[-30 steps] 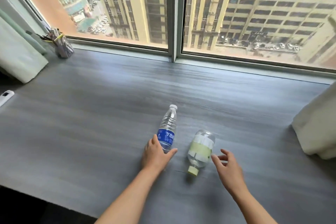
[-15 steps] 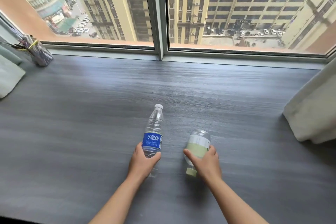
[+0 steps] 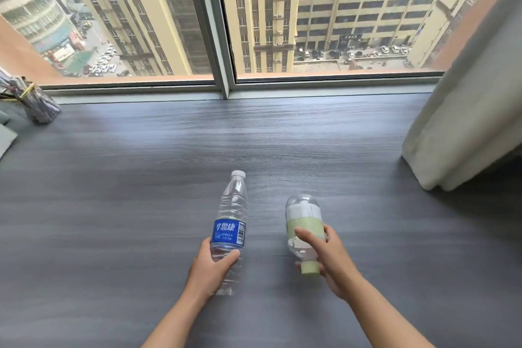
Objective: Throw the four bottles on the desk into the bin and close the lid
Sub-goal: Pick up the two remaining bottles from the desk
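A clear water bottle with a blue label and white cap (image 3: 231,223) is gripped around its lower body by my left hand (image 3: 210,270), its cap pointing away from me. A shorter clear bottle with a pale green label and green cap (image 3: 303,224) is held in my right hand (image 3: 329,258), cap end toward me. Both bottles hang just above the dark grey wood-grain desk (image 3: 113,206). No other bottles and no bin are in view.
A clear cup of pens (image 3: 38,104) stands at the far left by the window frame (image 3: 223,85). A cream curtain (image 3: 463,121) hangs over the desk's right side. A pale cloth edge (image 3: 5,138) shows at the left border.
My hands went from reaching for the lying bottles to closing around them; both bottles now sit in my grip, slightly raised. The camera view tilted up toward the window.
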`<state>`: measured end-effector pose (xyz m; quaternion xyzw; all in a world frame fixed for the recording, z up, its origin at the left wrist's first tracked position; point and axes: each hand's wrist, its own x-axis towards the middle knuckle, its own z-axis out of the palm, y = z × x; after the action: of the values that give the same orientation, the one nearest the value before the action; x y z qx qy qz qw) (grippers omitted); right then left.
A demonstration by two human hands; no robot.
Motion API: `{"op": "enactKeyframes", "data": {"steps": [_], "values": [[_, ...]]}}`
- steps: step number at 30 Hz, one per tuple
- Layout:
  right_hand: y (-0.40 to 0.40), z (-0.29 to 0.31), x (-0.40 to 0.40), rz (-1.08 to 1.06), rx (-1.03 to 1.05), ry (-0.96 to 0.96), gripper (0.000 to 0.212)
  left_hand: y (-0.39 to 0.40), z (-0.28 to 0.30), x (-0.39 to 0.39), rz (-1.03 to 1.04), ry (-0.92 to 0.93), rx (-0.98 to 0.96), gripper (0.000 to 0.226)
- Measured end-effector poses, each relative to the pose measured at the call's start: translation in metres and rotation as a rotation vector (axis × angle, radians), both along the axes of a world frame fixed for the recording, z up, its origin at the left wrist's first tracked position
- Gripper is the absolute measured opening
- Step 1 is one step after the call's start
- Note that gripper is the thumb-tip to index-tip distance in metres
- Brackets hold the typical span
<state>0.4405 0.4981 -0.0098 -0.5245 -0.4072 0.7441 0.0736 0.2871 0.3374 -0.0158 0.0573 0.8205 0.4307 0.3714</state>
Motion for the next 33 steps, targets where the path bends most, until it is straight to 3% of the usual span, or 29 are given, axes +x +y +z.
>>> {"op": "enactKeyframes", "data": {"steps": [4,8,19,29,33], "values": [[-0.021,0.016,0.058,-0.093,-0.043,0.046,0.045,-0.011,0.014,0.027,-0.165,-0.051,0.062,0.055],[-0.064,0.025,0.113,-0.214,-0.043,0.036,0.048,-0.028,0.019,0.051,-0.407,-0.05,0.085,0.04],[-0.218,0.001,0.266,-0.72,0.023,-0.181,0.046,-0.063,0.018,0.133,-1.08,-0.041,0.029,0.04],[-0.349,-0.045,0.401,-1.041,-0.102,-0.533,0.08,-0.038,-0.016,0.247,-1.535,0.165,-0.189,0.043],[-0.372,-0.049,0.45,-1.161,-0.153,-0.547,0.066,-0.03,-0.032,0.291,-1.603,0.241,-0.294,0.052]]}}
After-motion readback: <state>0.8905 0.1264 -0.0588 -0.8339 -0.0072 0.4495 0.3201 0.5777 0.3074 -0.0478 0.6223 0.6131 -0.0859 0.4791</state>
